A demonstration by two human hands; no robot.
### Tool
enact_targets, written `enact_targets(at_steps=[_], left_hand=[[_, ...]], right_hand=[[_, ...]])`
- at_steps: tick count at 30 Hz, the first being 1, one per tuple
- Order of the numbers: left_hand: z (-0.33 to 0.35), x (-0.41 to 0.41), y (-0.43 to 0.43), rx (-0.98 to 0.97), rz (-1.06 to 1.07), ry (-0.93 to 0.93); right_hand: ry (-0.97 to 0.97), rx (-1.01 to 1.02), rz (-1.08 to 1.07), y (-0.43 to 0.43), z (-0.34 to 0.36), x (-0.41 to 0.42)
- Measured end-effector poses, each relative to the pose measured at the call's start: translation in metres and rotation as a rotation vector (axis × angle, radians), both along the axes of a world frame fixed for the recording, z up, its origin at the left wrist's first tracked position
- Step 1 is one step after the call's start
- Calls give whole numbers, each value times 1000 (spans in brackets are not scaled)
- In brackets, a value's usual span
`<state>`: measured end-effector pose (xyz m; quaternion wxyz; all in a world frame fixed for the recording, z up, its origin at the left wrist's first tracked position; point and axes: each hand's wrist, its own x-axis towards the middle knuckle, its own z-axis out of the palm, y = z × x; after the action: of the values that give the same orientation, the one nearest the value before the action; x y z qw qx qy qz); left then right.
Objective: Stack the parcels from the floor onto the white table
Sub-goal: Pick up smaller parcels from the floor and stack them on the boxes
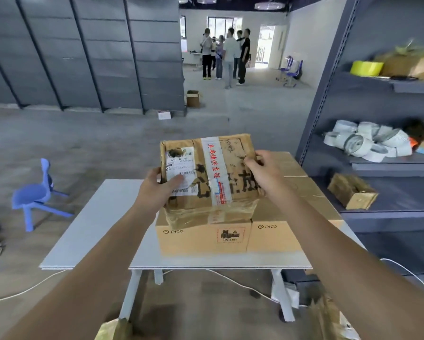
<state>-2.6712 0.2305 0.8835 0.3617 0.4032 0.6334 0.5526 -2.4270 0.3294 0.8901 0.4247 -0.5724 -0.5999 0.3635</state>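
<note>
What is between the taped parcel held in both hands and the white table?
In the head view, a PICO-marked carton lies on the white table, directly under the taped parcel that the left hand and right hand hold.

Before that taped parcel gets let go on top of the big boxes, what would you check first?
1. Grip: left hand and right hand both hold the taped parcel: ok.
2. Support beneath: PICO boxes stand on the white table: ok.
3. Parcel lying flat on the boxes: cannot tell, it looks tilted.
4. Free room on the boxes' top, right of the parcel: ok.
5. Boxes' far side fully on the table: cannot tell, hidden.
</note>
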Motion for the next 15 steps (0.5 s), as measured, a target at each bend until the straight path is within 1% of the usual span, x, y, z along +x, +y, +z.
enact_targets(at_steps=[7, 11, 15], left_hand=[[0, -17, 85, 26, 6, -54], [-4, -36, 144, 46, 4, -62], [-6, -63, 208, 58, -47, -64]], right_hand=[[-24, -21, 54, 69, 0, -11], [-18, -38, 29, 114, 3, -27], [9, -41, -15, 165, 7, -51]])
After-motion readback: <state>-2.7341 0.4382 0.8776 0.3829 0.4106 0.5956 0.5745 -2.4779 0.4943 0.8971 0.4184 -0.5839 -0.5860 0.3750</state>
